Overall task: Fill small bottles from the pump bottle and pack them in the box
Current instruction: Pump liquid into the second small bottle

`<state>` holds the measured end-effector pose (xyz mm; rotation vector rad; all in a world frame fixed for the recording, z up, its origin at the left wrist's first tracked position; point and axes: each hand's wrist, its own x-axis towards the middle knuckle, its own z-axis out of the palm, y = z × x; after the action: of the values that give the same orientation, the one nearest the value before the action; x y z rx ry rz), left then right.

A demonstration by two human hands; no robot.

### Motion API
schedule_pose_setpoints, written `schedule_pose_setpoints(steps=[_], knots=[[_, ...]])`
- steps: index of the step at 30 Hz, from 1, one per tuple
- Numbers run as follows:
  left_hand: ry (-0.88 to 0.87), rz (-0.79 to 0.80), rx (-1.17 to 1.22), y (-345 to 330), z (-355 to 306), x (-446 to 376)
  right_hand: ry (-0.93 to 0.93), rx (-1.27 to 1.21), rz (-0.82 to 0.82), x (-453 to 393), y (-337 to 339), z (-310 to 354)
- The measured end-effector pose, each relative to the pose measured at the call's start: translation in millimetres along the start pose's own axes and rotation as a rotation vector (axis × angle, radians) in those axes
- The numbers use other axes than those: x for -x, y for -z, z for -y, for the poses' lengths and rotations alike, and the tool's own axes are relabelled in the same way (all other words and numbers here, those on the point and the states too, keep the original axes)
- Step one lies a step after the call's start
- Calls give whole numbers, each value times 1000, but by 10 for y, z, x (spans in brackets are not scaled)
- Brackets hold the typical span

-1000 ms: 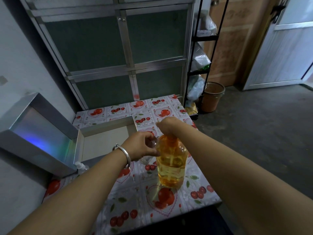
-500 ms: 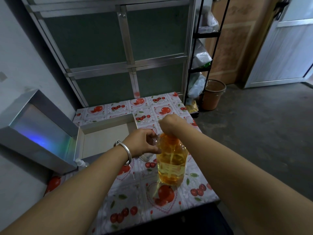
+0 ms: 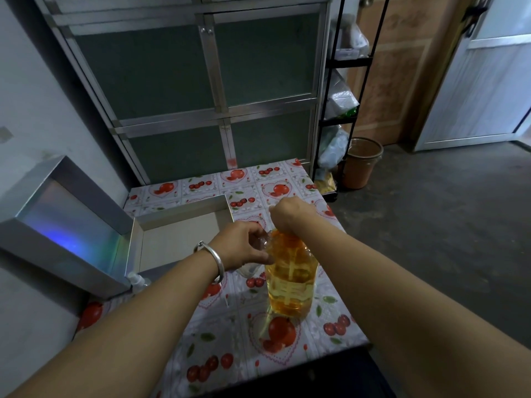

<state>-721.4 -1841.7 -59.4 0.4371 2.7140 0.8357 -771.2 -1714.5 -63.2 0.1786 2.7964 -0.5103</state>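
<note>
A clear pump bottle (image 3: 290, 280) of amber liquid stands upright on the cherry-print tabletop (image 3: 230, 349). My right hand (image 3: 288, 215) sits over its top with fingers curled down on the pump head, which is hidden under it. My left hand (image 3: 244, 245), with a silver bangle at the wrist, grips a small clear bottle (image 3: 250, 267) held against the pump bottle's neck. The open silver box (image 3: 178, 216) lies to the left, its lid (image 3: 66, 225) standing up. Another small pump-topped bottle (image 3: 138, 281) lies by the box's near corner.
A metal-framed glass cabinet (image 3: 201, 90) stands behind the table. A black shelf rack (image 3: 344, 90) with bags and a brown bucket (image 3: 363, 162) stand to the right on the grey floor. The wall is close on the left.
Both hands stay on the bottles in the same pose. The view has shifted slightly; nothing else has visibly moved.
</note>
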Motion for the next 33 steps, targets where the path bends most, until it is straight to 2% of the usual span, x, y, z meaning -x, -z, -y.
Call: schedule_pose_setpoints(steps=[6,10,19,23,30,33], knots=[[-2,5,6,-2,8,5,47,12,109,43,88,38],[7,8,13,-5,13,-12,88,91,45,-35,13,-7],[10,1,13,-3,27,0,71,76,90,-31,46,27],[9,-1,19,-14,24,-3,41,67,10,-33,-8,9],[4,6,15,-7,12,-1,52,65,129,-17,62,55],[-1,10,21,-5,4,-15,34,37,41,-3,27,16]])
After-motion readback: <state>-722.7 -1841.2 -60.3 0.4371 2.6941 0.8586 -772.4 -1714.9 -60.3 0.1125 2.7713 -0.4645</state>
